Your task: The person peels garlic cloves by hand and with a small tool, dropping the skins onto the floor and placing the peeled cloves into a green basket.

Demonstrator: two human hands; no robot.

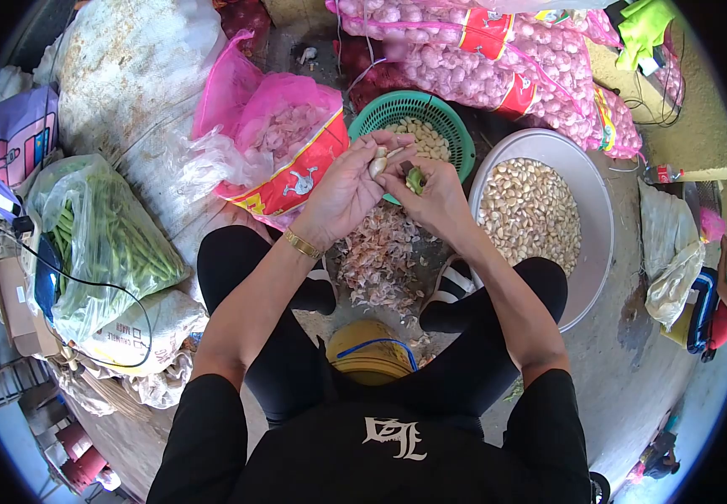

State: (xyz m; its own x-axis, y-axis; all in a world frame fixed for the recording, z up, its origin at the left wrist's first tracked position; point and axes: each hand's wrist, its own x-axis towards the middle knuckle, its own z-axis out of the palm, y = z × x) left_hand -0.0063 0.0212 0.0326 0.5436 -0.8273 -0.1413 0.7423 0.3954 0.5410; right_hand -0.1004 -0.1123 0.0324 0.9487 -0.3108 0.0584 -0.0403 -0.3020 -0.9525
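My left hand (346, 189), with a gold watch (304, 244) at its wrist, pinches a pale garlic clove (377, 165) in its fingertips. Close beside it, my right hand (440, 202) is closed on what looks like a small knife (414, 180), green at the grip and partly hidden by the fingers. Just beyond both hands, a green plastic basket (363, 115) holds peeled garlic cloves (424, 139). To the right stands a large whitish basin (596, 227) full of unpeeled garlic cloves (531, 214). Loose garlic skins (380, 260) lie heaped on the floor below my hands.
An open pink mesh bag (237, 84) with garlic skins stands at left. Full garlic sacks (464, 59) lie along the back. A clear bag of green pods (115, 235) and a big white sack (128, 67) are further left. A yellow bucket (369, 343) sits between my legs.
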